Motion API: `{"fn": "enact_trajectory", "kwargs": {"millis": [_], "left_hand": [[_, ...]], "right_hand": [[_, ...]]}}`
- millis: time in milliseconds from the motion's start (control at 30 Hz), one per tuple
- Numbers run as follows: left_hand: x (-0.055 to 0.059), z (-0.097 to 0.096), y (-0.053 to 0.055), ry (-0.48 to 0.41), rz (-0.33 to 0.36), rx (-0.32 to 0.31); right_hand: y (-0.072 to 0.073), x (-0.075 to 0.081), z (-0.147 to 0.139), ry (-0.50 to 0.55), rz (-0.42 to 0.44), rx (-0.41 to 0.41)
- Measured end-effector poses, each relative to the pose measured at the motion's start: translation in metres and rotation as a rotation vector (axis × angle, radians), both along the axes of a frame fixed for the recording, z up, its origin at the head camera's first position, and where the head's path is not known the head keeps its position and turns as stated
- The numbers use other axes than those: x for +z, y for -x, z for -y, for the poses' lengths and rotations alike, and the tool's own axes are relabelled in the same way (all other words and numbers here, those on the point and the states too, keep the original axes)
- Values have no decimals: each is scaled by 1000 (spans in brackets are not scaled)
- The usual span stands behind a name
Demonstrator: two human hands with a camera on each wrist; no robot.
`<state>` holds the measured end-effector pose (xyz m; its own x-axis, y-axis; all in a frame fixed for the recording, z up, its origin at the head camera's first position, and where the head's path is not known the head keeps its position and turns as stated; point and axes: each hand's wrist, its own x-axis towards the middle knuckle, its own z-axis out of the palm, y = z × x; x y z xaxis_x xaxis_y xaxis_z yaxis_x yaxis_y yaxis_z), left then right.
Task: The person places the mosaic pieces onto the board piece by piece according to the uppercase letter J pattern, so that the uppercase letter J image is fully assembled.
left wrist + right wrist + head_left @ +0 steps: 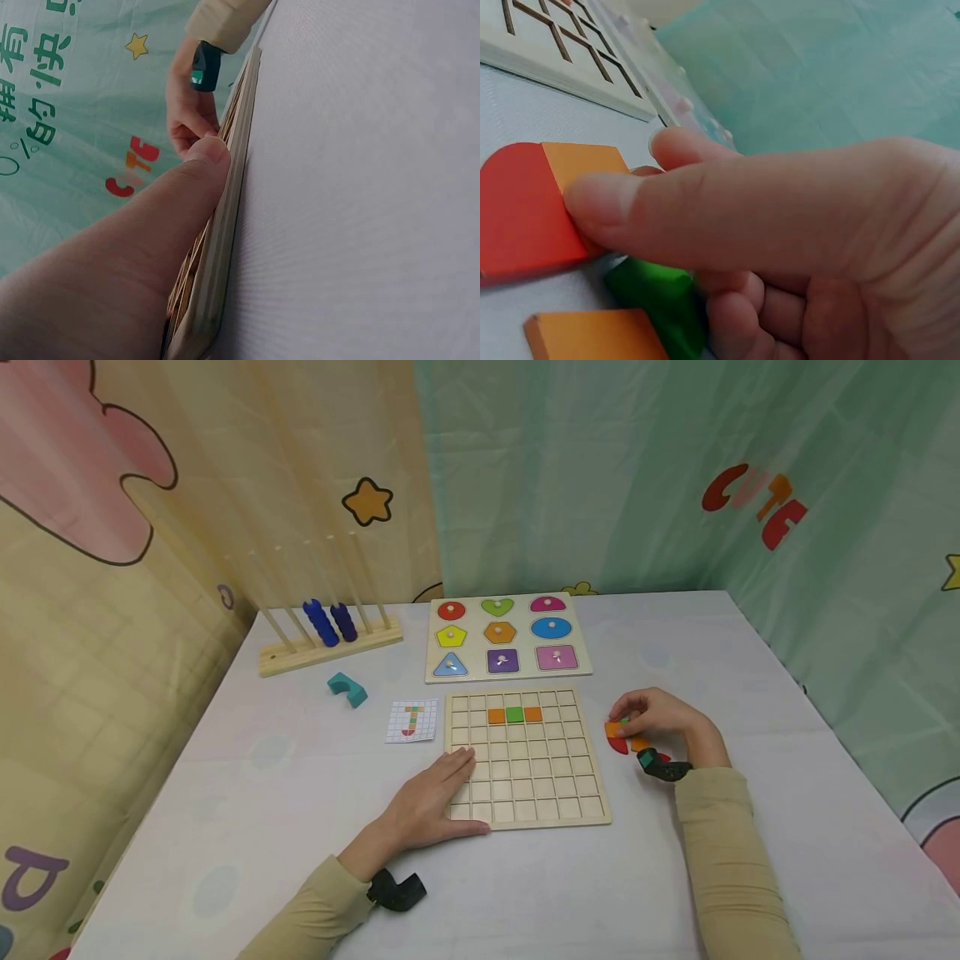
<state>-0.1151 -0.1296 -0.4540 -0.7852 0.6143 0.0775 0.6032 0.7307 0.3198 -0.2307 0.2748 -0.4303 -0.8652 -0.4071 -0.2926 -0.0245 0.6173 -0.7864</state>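
Observation:
A wooden grid board (525, 770) lies flat, with an orange tile (497, 716), a green tile (514, 715) and another orange tile (532, 714) in one row near its far edge. My left hand (431, 802) rests on its near left corner, fingers straight, thumb along the near edge. Right of the board, my right hand (656, 714) pinches an orange square tile (585, 157) between thumb and index finger. That tile lies against a red rounded piece (525, 214). Below the curled fingers are a green piece (660, 300) and an orange tile (592, 337), partly hidden.
Left of the board lies a pattern card (412, 721) with a J shape. Behind stand a shape puzzle (510, 675) and a wooden peg rack (337, 653) with blue beads. A teal arched block (347, 688) lies near the rack. Curtains (570, 485) hang beyond the table.

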Motion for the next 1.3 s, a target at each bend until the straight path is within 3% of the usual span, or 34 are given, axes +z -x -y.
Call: {"fn": "enact_trajectory", "kwargs": {"millis": [433,633,867,1067,1300], "left_hand": [[-1,1,-1,-2,1,-3],[-1,1,-1,-1,-1,-4],[0,2,0,-2,-7,-4],[0,2,0,-11,-4,-9],[-1,1,1,-14,-3,-9]], "right_hand": [[0,10,7,-12,10,17],[-2,28,26,-6,-103,-2],[-7,44,72,45,-187,-56],[-12,38,109,29,-299,-55],[-16,21,135,6,-341,-80]]}}
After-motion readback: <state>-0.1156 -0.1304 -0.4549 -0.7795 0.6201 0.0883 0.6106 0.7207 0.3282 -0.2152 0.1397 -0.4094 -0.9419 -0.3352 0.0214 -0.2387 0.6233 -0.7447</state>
